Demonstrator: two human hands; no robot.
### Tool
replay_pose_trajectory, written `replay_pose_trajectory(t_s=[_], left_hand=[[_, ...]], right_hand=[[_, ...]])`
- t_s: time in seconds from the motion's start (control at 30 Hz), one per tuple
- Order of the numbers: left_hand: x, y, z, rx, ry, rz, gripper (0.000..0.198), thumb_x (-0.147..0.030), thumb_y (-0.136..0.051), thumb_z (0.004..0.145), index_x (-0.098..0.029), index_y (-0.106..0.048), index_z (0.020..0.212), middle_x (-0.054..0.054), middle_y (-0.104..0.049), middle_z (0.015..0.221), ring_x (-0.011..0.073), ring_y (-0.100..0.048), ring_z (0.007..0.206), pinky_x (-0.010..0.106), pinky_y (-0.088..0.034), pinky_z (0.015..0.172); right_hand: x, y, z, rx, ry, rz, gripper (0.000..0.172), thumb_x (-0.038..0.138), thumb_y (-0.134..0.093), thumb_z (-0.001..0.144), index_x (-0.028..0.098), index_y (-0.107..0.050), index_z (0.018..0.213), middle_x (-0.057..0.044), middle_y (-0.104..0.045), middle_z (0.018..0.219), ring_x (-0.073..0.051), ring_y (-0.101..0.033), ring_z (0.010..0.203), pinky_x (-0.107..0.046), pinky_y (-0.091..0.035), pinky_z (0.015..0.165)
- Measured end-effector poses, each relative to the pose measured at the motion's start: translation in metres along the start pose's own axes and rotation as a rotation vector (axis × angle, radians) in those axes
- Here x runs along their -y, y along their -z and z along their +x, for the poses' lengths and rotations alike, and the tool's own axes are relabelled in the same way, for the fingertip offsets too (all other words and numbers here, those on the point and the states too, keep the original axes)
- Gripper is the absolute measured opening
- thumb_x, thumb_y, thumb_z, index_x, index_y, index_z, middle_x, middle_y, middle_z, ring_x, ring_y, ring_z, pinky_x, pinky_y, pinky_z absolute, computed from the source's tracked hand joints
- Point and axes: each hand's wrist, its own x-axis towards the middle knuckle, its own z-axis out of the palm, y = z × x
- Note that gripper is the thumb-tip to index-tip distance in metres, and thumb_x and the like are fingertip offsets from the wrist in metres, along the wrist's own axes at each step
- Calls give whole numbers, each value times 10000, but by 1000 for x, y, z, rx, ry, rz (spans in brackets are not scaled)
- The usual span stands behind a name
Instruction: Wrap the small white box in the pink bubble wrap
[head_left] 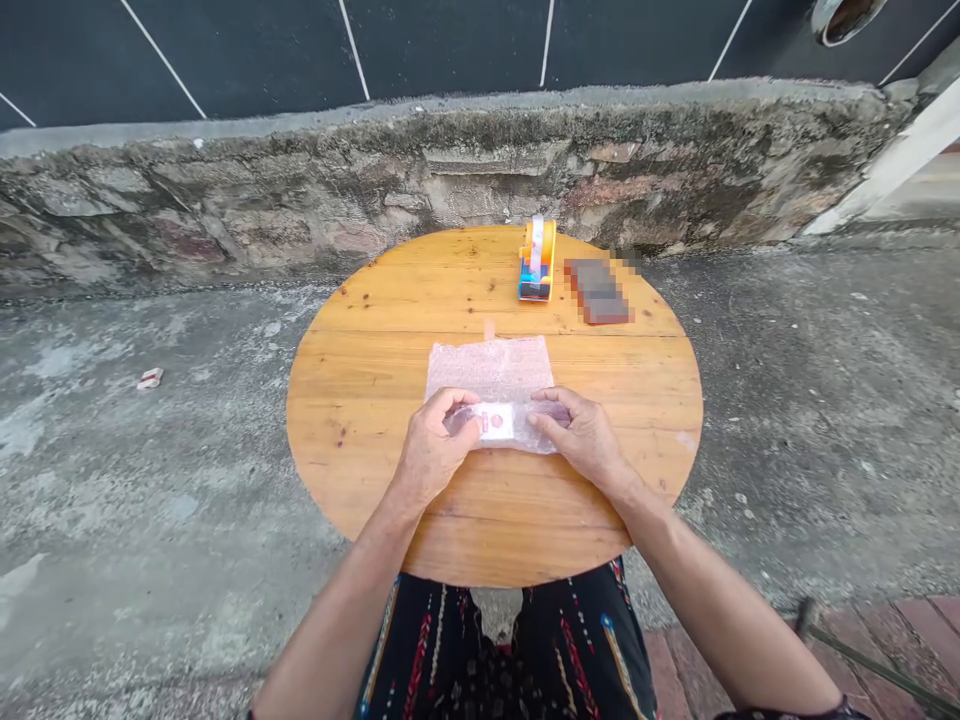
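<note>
A sheet of pinkish clear bubble wrap point(491, 368) lies on the round wooden table point(367, 360), its near part folded over a slim dark item with a white label point(496, 422). My left hand point(439, 435) pinches the left end of this wrapped bundle between thumb and fingers. At the right end, my right hand point(577, 430) grips it the same way. What the item is cannot be made out through the wrap. A small strip of tape point(490, 330) sticks up at the sheet's far edge.
Toward the table's back stands a yellow and blue tape dispenser point(535, 262). Right of it lies a blurred-out dark reddish flat object point(598, 290). Behind the table runs a low stone wall point(300, 200). A crumpled small pack point(150, 379) is on the concrete floor.
</note>
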Motion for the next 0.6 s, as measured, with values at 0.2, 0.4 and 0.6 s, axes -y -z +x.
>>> replay_pose_trajectory(t_s=[0.2,0.4,0.6], left_hand=[[1,-1,1,-16,4,-21,200,-235,-605,759,-184,-634,950,24,-684,918,176,-635,858,279,-492,784],[-4,1,-1,-11,-28,5,223,-189,-572,769,-178,-646,979,32,-690,959,179,-641,894,303,-501,843],[0,3,1,-8,-33,-5,251,-192,-578,765,-168,-652,1004,47,-695,991,186,-640,926,302,-494,870]], right_hand=[[19,9,-16,-271,311,-355,214,271,-563,879,200,-638,1067,-87,-678,984,-233,-605,893,-387,-421,804],[61,-2,-38,-21,654,-573,261,127,-479,917,209,-636,1107,-72,-672,1153,-239,-567,1038,-403,-382,884],[56,-19,-24,129,697,-673,312,99,-437,926,135,-599,1190,-107,-638,1229,-255,-529,1145,-417,-378,977]])
